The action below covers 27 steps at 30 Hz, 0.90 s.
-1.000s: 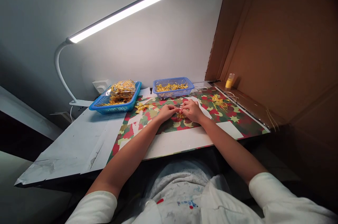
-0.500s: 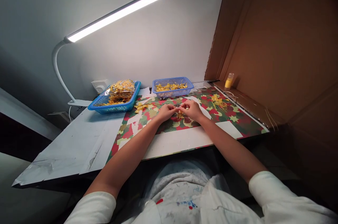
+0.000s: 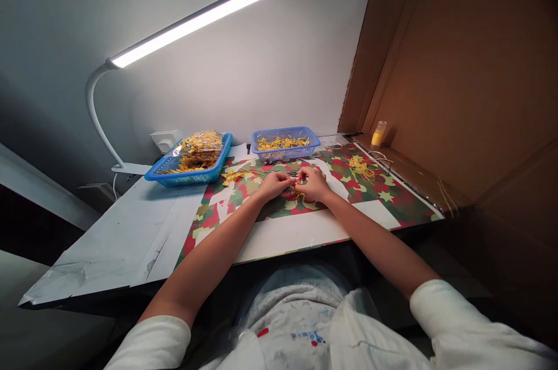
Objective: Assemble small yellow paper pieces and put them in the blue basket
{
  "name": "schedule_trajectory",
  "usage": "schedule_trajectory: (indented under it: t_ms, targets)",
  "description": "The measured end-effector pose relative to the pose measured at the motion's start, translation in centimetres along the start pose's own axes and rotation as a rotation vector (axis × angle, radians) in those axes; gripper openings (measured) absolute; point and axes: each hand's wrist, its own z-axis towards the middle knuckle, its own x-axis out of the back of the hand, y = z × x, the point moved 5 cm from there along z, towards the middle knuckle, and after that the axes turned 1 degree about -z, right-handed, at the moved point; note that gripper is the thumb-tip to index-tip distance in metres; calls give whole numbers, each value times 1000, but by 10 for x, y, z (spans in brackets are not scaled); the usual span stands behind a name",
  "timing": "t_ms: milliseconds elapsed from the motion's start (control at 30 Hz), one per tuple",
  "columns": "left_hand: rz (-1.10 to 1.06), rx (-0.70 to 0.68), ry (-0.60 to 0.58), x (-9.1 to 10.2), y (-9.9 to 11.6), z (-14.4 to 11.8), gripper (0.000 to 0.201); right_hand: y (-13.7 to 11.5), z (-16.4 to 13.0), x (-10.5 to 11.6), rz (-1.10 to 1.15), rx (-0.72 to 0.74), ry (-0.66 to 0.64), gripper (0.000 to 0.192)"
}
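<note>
My left hand and my right hand meet over the middle of a red, green and cream patterned mat on the table. Both pinch a small golden piece between their fingertips; its shape is too small to tell. A few loose golden pieces lie on the mat just left of my left hand. Another small golden heap lies to the right of my right hand.
Two blue baskets stand at the back: a wide one with a bag of golden pieces, a smaller one with loose pieces. A lit desk lamp arches overhead. Cardboard walls the right side, with a small yellow bottle by it.
My hands have stayed together over the mat, with the fingers shifting slightly around the golden piece. The right hand has edged a little left.
</note>
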Motion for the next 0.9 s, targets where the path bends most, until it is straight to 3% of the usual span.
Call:
schedule_trajectory:
  t_ms: [233, 500, 900]
  targets:
    - [17, -16, 17, 1, 0, 1, 32, 3, 1, 1, 16, 36, 14, 5]
    - [94, -108, 59, 2, 9, -3, 32, 4, 0, 2, -37, -6, -27, 7]
    - [171, -201, 88, 2, 18, -6, 31, 4, -1, 11, -62, -31, 15, 14]
